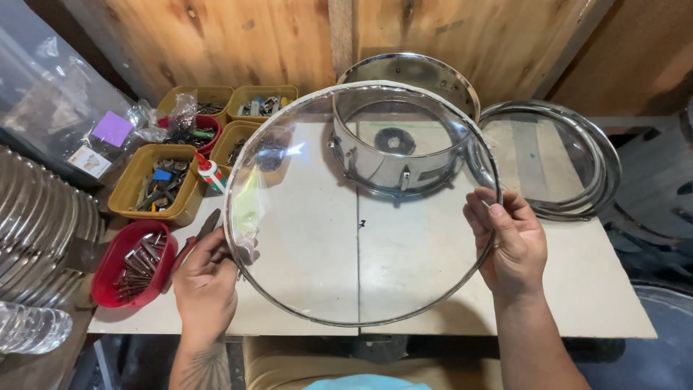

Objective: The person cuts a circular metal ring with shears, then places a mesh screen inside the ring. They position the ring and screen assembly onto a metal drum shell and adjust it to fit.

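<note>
At centre frame, above the pale workbench (577,303), your left hand (206,285) and right hand (514,249) each close on opposite rims of the clear drumhead (346,238), likely light, its thin film easily dented, so grip its stiff metal hoop.
</note>
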